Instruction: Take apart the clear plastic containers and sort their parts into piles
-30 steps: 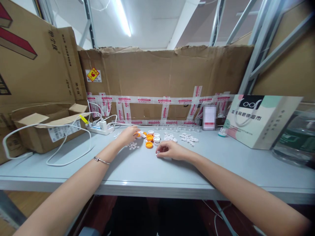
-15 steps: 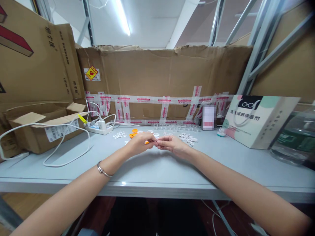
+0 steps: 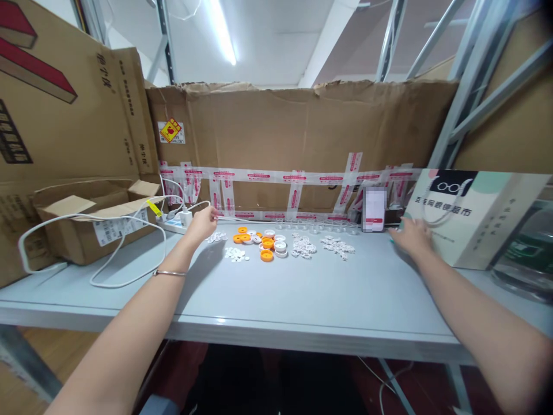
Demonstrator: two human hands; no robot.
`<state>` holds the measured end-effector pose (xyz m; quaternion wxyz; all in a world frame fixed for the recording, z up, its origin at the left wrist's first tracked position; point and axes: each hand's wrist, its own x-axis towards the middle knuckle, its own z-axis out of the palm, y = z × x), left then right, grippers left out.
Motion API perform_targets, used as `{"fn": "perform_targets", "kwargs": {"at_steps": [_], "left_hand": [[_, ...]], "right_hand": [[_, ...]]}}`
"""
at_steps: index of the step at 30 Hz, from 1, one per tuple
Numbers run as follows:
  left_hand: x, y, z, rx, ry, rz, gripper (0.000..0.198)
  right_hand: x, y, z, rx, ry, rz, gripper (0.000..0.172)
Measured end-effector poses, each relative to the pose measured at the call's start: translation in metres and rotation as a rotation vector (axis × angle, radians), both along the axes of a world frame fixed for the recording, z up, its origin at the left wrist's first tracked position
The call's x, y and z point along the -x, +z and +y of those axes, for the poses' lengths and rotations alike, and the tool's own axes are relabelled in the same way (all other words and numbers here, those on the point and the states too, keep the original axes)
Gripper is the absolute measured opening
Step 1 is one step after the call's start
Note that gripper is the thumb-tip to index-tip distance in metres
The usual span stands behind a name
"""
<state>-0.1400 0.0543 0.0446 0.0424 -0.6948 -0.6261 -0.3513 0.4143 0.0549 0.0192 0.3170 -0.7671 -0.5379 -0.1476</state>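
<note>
My left hand [image 3: 203, 225] is at the back left of the table, just above a pile of small white flat pieces [image 3: 216, 237]. Its fingertips are pinched together; whatever is between them is too small to make out. At the right, my right hand [image 3: 411, 236] reaches in front of the paper bag [image 3: 462, 219]. Its fingers close around a small teal-and-white container [image 3: 392, 230], mostly covered by the hand. Between the hands lie orange rings [image 3: 266, 255], white rings [image 3: 280, 246], small white discs [image 3: 235, 254] and two piles of white pieces, a nearer one [image 3: 303, 246] and another [image 3: 337, 246].
A phone [image 3: 374, 210] stands against the cardboard at the back. Small clear cups [image 3: 319, 226] line the back edge. At left are an open carton [image 3: 86, 213], a power strip [image 3: 173, 226] and a looped white cable [image 3: 125, 283]. A large water bottle [image 3: 525, 248] stands far right.
My hands were together at the middle and have parted. The left moved left to the white pieces, the right moved right to the small container. The view has shifted slightly.
</note>
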Motion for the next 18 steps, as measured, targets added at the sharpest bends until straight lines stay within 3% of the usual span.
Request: {"fn": "perform_targets", "kwargs": {"at_steps": [5, 10, 13, 18], "left_hand": [[0.012, -0.007, 0.007, 0.145, 0.025, 0.072, 0.012], [0.016, -0.013, 0.009, 0.207, 0.024, 0.099, 0.014], [0.015, -0.013, 0.009, 0.203, 0.037, 0.107, 0.013], [0.005, -0.004, 0.002, 0.103, 0.021, 0.112, 0.019]], "right_hand": [[0.001, -0.017, 0.008, 0.176, 0.008, -0.02, 0.035], [0.006, 0.005, -0.001, 0.325, 0.027, -0.029, 0.02], [0.018, 0.023, -0.016, 0.475, 0.173, -0.012, 0.01], [0.078, 0.046, -0.054, 0.672, 0.558, 0.042, 0.03]]}}
